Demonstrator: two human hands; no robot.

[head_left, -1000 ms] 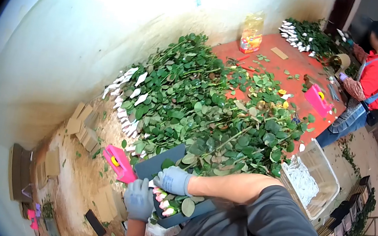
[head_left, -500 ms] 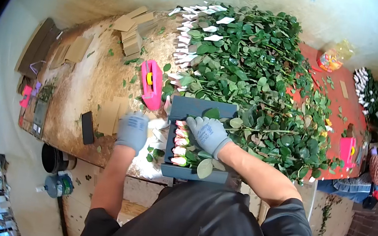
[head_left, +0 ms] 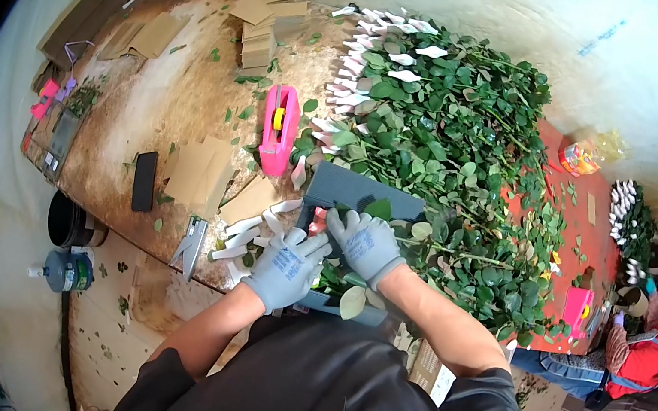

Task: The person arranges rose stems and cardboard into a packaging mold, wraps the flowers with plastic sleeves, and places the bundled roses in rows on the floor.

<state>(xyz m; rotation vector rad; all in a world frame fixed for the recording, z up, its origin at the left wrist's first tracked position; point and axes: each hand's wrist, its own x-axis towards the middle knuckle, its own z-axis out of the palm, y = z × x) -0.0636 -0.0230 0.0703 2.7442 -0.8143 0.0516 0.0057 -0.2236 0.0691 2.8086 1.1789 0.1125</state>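
Since the earlier frame, the left hand [head_left: 283, 269] has moved from the tabletop [head_left: 134, 121] onto the near part of the dark box [head_left: 366, 192]. In the head view, pink rose heads [head_left: 319, 219] lie inside the box, between the two hands and partly covered by them. The right hand [head_left: 362, 246] bends its fingers just beside the blooms; whether either hand clenches anything, I cannot tell. Both gloves look knitted, grey and matte; the box is flat-sided, the leaves [head_left: 446, 129] glossy and oval, the tape dispenser [head_left: 279, 132] smooth pink plastic.
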